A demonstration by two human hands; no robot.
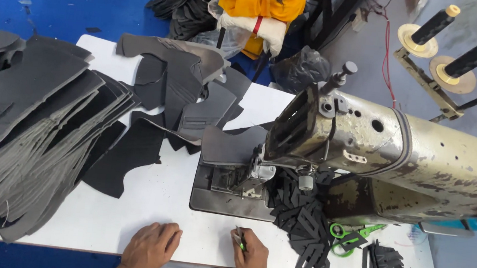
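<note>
From the head camera, the person's right hand (251, 257) rests at the near edge of the white table (146, 200), fingers pinched around a small green-handled thread snip (239, 240) whose tip points up toward the worn industrial sewing machine (374, 157). The left hand (149, 248) lies just beside it on the bare tabletop, knuckles up and fingers curled under, gripping nothing that can be seen. The snip sits near the machine's bed but apart from it, with the presser foot and needle area (254, 178) further in. A dark grey cut piece (232, 145) lies under the machine head, and small black die-cut pieces (300, 220) are heaped to the right of the needle, spilling toward green-handled scissors (350, 237). The likeliest trouble, as I judge it, is that loose heap: it crowds the needle zone, so a piece could slide under the foot, or a sleeve could sweep some off the table. The tall stack of grey panels (31, 133) at the left leans and overhangs the edge, and a nudge could spill it. Both wrists come in low from the near edge, forearms roughly parallel.
</note>
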